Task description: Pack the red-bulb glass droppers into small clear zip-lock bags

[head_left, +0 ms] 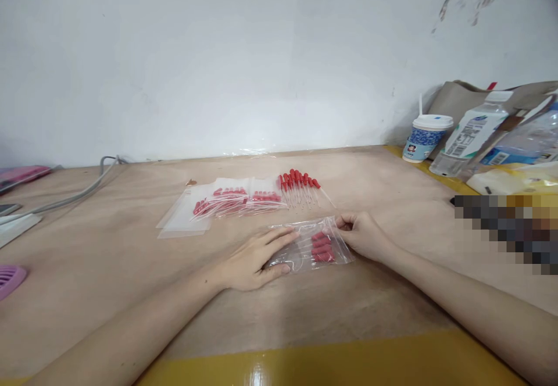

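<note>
A clear plastic zip bag (pixel 300 256) lies flat on the table in front of me, holding several red-headed pieces (pixel 322 247) near its right end. My left hand (pixel 248 261) rests on the bag's left part, thumb and fingers stretched apart. At the upper right corner, my right hand (pixel 364 236) pinches the bag's edge between thumb and bent fingers. Just beyond the bag, loose red-headed thin white sticks (pixel 299 181) are fanned out. To their left, filled bags (pixel 231 201) of similar sticks overlap some flat clear bags (pixel 181 220).
On the right stand a lidded paper cup (pixel 425 136) with a straw, a tilted plastic bottle (pixel 471 133) and a grey-brown bag (pixel 453 98). A grey cable (pixel 82 191) and a pink slotted object (pixel 11 280) lie left. Yellow tape (pixel 305 363) lines the table's near edge.
</note>
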Demonstrator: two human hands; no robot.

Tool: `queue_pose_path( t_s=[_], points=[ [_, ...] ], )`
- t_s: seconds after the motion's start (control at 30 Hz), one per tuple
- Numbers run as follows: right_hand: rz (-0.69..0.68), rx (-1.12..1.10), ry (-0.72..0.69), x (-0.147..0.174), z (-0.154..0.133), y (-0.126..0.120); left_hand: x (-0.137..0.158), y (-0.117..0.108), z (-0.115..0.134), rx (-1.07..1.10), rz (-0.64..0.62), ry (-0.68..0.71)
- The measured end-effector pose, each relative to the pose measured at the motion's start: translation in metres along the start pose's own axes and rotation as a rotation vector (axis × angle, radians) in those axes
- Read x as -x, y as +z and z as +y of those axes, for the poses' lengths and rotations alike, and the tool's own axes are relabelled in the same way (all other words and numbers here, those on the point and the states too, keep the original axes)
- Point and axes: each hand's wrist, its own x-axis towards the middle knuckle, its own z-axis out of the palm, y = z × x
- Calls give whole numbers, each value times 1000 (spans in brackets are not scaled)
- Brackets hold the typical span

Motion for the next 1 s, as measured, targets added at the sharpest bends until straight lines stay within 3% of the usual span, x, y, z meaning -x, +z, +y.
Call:
queue_pose_path(
  t_s=[0.33,0.43,0.5,0.57,0.67,0.73,0.83,1.0],
  points=[
    [-432,-113,11,2,-13,-22,1,1,-1,-1,11,19],
    [-466,-188,23,3,-13,-25,1,1,-1,-8,3,14],
    [-363,-226,69,2,-10,-23,1,2,-1,-15,2,9],
    [-140,-211,94,-4,-2,-21,1,2,-1,-21,2,10],
    [225,-65,-3,-23,16,-20,0,2,-2,-26,5,15],
    [347,75,-54,-42,25,-19,0,1,-1,-22,5,15],
    [397,265,-19,-71,27,-19,0,1,0,-15,9,16],
    [326,382,107,-105,15,-17,1,0,2,-21,3,0]
  ],
)
